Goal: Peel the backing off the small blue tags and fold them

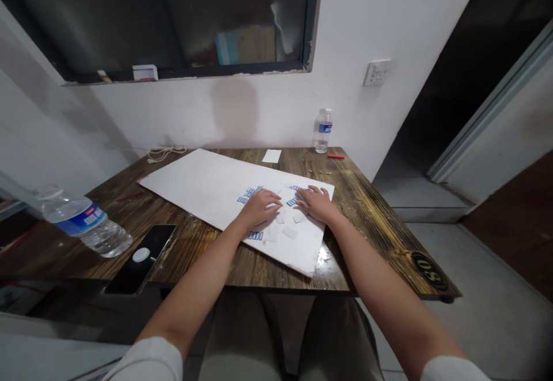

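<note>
A large white board [203,191] lies at an angle on a dark wood-grain table [367,214]. My left hand [259,208] and my right hand [314,204] rest palm down on the board, with their fingertips close together. Small blue-striped paper pieces [248,194] lie just above my left hand, and another [256,235] lies below it. More of them [292,201] sit between my hands. Plain white paper squares [289,232] lie just below my right fingers. Neither hand visibly holds anything, though the palms could hide small pieces.
A smartphone [140,257] and a large water bottle [82,223] are at the near left, the bottle overhanging the table edge. A small water bottle [323,130], a red stick [336,156], a white paper note [271,156] and a white cable [166,152] lie along the wall.
</note>
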The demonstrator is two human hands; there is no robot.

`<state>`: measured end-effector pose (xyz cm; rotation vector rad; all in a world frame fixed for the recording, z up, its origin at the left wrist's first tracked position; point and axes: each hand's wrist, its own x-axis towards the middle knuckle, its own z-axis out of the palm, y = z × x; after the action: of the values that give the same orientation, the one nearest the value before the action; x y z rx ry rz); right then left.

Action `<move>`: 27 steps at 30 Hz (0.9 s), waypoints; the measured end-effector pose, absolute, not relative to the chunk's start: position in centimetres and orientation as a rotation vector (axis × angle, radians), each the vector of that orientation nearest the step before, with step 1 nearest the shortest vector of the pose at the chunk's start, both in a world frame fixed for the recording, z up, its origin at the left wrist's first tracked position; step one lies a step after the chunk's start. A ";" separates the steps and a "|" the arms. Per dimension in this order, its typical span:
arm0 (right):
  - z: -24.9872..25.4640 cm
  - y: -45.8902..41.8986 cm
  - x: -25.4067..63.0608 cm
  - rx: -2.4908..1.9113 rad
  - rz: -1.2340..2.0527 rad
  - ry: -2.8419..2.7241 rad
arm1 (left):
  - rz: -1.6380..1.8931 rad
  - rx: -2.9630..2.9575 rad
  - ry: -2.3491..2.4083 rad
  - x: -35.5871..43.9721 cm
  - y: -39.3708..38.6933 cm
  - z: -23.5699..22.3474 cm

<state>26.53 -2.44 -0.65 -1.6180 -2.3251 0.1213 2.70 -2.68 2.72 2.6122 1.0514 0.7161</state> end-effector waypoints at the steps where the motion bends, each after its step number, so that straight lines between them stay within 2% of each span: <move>1: -0.6 -2.4 26.5 -1.620 0.116 -2.325 | 0.750 2.601 1.097 2.7 -2.6 2.6; 13: -0.4 -2.7 26.5 -1.612 0.022 -2.320 | 0.942 2.463 1.624 2.5 -2.2 2.0; 27: -0.6 -2.3 26.4 -1.691 0.072 -2.264 | 1.011 2.392 1.720 2.0 -1.9 1.4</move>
<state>26.43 -2.33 -0.56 -1.6909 -2.2636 0.0718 2.01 -1.93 1.43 2.3925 1.7197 1.0106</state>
